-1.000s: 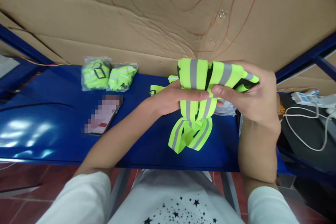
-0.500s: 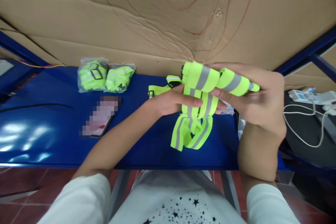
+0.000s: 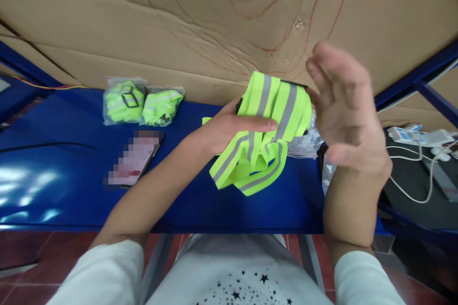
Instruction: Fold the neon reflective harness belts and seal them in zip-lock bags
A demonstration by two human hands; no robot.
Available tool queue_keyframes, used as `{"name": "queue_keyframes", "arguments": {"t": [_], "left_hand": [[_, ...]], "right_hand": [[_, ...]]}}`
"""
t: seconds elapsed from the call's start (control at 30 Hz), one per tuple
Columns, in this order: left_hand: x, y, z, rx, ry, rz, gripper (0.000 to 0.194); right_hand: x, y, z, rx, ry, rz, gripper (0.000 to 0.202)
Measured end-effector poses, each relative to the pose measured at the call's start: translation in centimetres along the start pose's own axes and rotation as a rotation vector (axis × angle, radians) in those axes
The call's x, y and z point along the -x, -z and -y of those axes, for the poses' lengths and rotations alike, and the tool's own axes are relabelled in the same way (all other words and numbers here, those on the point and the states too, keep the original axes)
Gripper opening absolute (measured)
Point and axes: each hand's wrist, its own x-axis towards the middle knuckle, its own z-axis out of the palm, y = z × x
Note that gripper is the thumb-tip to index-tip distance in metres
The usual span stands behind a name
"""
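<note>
A bundle of yellow-green straps point(image 3: 286, 105) with grey stripes is held above the blue table. My left hand point(image 3: 232, 128) grips it from the left, thumb across the front; its other fingers are mostly hidden behind. Loose strap loops dangle below the thumb. Black plastic parts show at the bundle's top and side edges. To the right of the bundle, my right hand point(image 3: 347, 109) is raised with its fingers apart and slightly curled, and nothing shows in it. A piece of the same yellow-green material lies behind my left wrist, mostly hidden.
Two clear bags point(image 3: 125, 102) of yellow-green straps lie at the back left of the blue table point(image 3: 89, 200). A phone point(image 3: 134, 159) is in front of them. Clear plastic bags point(image 3: 306, 140) sit behind the bundle. White cables point(image 3: 411, 190) and a power strip are at right.
My right hand has let go of the straps, opened and risen. The rolled strap end on the right is now folded against the bundle. The hanging loops have shifted left.
</note>
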Motion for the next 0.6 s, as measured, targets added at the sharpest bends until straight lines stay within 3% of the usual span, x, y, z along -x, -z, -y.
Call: {"name": "queue_keyframes", "arguments": {"t": [0.1, 0.23, 0.47, 0.6], "left_hand": [[0.0, 0.2, 0.2, -0.061, -0.016, -0.006, 0.053], [0.1, 0.5, 1.2, -0.079, -0.032, -0.022, 0.061], [-0.2, 0.6, 3.1, -0.037, -0.034, -0.093, 0.061], [-0.8, 0.5, 4.2, 0.0, -0.119, -0.132, 0.08]], "right_hand": [[-0.3, -0.4, -0.5, -0.134, -0.062, 0.003, 0.074], [-0.8, -1.2, 0.5, -0.084, -0.215, 0.035, 0.05], [-0.8, -1.8, 0.6, -0.137, -0.247, 0.044, 0.052], [-0.9, -2.6, -0.5, -0.185, -0.268, 0.004, 0.05]]}}
